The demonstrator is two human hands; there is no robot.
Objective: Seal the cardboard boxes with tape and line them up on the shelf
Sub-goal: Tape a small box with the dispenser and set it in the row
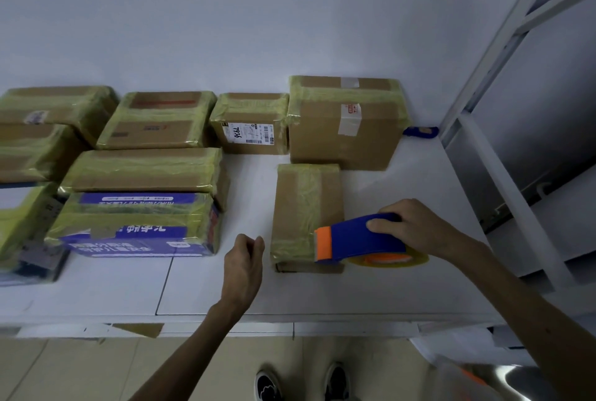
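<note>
Fingers (387, 223) of the right hand (416, 226) curl round the tape dispenser (358, 237), its nose on the small box (306, 207) at the shelf's (225, 291) 4 o'clock. The left hand (243, 262), loosely curled, holds nothing. Taped boxes (154, 120) fill 9 to 12 o'clock; this one looks like the last.

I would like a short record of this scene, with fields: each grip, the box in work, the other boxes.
right grip: holds the tape dispenser, its orange end at the near end of the small box
left grip: loosely curled, holds nothing, just left of that box
small box: lies on the white shelf, yellowish tape along its top
other boxes: taped, at the back and left; the tall box stands behind the small one
</note>
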